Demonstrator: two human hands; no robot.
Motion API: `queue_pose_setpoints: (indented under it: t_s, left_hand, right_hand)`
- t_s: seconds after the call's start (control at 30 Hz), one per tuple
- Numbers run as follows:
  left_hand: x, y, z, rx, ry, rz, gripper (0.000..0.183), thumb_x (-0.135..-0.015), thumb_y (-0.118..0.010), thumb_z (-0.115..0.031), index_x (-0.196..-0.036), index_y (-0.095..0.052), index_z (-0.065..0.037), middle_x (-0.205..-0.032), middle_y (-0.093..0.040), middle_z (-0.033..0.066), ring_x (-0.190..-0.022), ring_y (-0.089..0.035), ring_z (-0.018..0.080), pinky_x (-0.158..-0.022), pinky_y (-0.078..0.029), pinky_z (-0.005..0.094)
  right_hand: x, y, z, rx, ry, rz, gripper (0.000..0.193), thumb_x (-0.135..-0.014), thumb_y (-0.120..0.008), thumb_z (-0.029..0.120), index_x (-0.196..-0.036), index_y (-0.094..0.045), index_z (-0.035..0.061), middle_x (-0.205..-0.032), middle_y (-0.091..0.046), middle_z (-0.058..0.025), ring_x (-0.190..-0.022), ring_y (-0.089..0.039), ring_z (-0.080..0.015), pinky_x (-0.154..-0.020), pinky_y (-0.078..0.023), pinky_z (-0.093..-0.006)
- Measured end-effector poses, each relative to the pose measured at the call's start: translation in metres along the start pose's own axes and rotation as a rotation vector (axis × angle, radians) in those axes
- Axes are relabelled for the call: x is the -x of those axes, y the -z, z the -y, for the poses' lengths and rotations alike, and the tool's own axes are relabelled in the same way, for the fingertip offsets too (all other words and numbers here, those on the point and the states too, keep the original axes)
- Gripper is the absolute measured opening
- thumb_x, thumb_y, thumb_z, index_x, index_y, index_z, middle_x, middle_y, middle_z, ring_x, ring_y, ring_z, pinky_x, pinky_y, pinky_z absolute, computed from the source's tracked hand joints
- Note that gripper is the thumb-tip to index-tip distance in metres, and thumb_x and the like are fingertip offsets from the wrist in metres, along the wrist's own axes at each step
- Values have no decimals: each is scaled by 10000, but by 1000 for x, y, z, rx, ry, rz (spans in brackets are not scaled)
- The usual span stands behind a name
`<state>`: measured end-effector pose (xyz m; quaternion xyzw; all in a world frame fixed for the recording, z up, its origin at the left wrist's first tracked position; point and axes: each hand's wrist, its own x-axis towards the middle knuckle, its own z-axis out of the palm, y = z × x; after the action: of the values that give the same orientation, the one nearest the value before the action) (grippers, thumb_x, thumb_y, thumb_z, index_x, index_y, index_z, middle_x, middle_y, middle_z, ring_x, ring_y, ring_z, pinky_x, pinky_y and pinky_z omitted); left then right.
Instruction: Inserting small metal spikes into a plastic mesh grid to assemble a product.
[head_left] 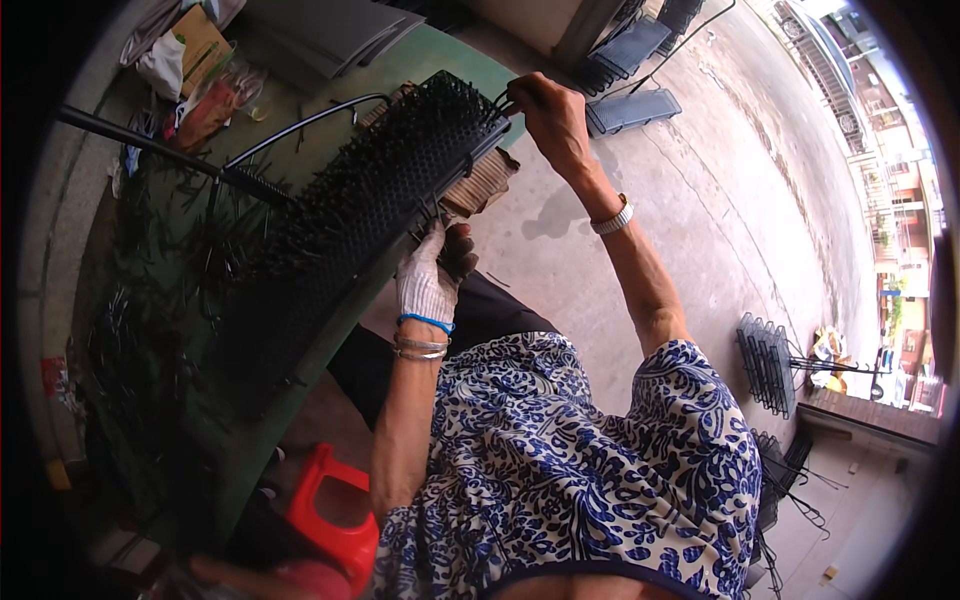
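Note:
A long black mesh rack (pixel 400 190) lies slantwise on a green table, its top crowded with short dark pegs or hooks. My right hand (pixel 553 118), bare, is at the rack's far right corner. Its fingers are pinched on a thin black wire hook that touches the rack's end. At the near long edge is my left hand (pixel 428 278) in a white knit glove with darkened fingertips. Its thumb points up beside small black wire hooks (pixel 428 210), and the fingers are curled around them. Part of that grip is hidden by the glove. Corrugated cardboard (pixel 482 182) sticks out under the rack.
Black metal bars (pixel 150 145) reach over the green table (pixel 265 430) from the left, with loose dark pieces scattered below. Plastic bags (pixel 220 95) lie at the far left. A red plastic stool (pixel 310 500) stands below; near it is a blurred arm (pixel 235 578). Mesh racks (pixel 635 110) rest on the floor.

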<state>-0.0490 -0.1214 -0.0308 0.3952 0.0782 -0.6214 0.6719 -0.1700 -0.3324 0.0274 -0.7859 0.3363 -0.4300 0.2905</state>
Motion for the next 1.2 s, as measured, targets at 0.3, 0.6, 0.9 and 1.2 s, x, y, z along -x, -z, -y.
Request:
queue_pose_setpoints:
  t_s: [0.3,0.6,0.9,1.2]
  left_hand:
    - [3,-8,2,-54,-21,-15,169,-928,-633,-238,-1019,-631,-96,-826,-677,66,-636,-638,143,-512,-523,273]
    - [5,-14,3,-116,-34,37,188,-939,-613,-258,-1034,-632,-97,-832,-679,68,-642,-645,148,-527,-546,279]
    - [11,-20,2,-75,-26,39,178,-932,-623,-221,-1027,-625,-71,-822,-679,97,-613,-640,167,-506,-528,294]
    - [15,-24,3,-108,-40,22,182,-918,-645,-219,-1015,-619,-68,-824,-680,100,-623,-649,179,-511,-535,300]
  right_hand:
    - [2,-10,-10,309,115,-24,101,-838,-653,121,-914,-716,96,-849,-645,-85,-744,-644,-232,-651,-496,-319]
    - [5,-13,-8,362,79,-30,125,-836,-655,216,-916,-727,153,-881,-614,-84,-811,-616,-267,-696,-487,-364]
    - [12,-16,-8,348,32,-107,127,-832,-668,236,-910,-738,163,-832,-602,-69,-773,-611,-251,-672,-478,-357]
    - [18,-23,-15,419,46,-50,144,-819,-656,234,-932,-722,175,-883,-619,-104,-825,-614,-293,-687,-483,-392]
